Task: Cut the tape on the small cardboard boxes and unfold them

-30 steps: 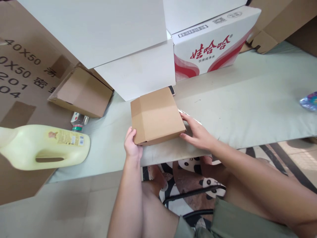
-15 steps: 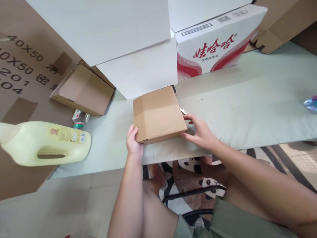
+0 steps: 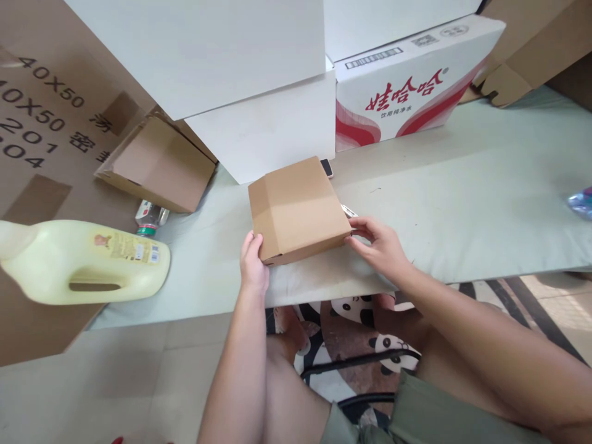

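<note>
A flat brown cardboard box (image 3: 300,206) is in front of me above the pale green cloth, its near edge slightly raised. My left hand (image 3: 253,262) grips the near left corner, thumb on the top face and the other fingers mostly hidden. At the near right corner, my right hand (image 3: 377,243) pinches the box between thumb and fingers. A thin white object (image 3: 349,211) pokes out beyond the box's right side, mostly covered. Behind the box, a dark phone-like thing (image 3: 327,168) shows only its end.
White cartons (image 3: 263,129) stand stacked at the back, beside a red-and-white water carton (image 3: 416,92). To the left are a yellow jug (image 3: 134,271), a small bottle (image 3: 150,217) and another brown box (image 3: 160,163). A plastic-wrapped item (image 3: 581,202) lies far right on the green cloth (image 3: 462,203).
The near edge of the box has tilted up a little. My right hand has shifted slightly right, with its fingers closing in at the corner. The view has moved slightly.
</note>
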Motion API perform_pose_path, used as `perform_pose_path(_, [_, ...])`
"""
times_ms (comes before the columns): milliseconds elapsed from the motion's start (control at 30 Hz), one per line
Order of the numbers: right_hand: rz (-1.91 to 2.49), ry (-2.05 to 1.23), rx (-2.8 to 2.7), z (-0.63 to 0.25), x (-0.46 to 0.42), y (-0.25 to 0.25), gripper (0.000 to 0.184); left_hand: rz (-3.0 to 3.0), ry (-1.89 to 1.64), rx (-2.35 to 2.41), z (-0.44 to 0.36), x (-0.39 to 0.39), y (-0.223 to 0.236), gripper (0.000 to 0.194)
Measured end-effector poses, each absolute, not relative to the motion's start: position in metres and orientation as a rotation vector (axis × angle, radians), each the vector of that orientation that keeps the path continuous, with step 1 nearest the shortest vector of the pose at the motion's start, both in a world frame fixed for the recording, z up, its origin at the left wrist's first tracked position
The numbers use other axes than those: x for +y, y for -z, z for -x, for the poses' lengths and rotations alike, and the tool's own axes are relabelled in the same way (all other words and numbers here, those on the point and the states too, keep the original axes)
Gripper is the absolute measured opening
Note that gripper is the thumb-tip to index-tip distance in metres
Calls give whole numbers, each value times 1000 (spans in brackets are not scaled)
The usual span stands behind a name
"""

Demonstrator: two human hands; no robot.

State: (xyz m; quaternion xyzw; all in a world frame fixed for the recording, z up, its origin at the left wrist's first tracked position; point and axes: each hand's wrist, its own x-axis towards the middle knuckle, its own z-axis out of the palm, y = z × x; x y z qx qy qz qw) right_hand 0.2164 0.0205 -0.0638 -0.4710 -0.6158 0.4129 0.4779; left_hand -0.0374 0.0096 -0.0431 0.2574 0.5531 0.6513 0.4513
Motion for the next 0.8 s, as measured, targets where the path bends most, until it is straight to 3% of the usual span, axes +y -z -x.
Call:
perform_pose_path(200, [1114,-1273,-1341,-218,24,68,40,-572,-1591,1380,38,10,43,27])
perform_pose_path(800, [1173,-1274,-1369,-210,21,46,38,-452,-1589,1416,37,8,48,33])
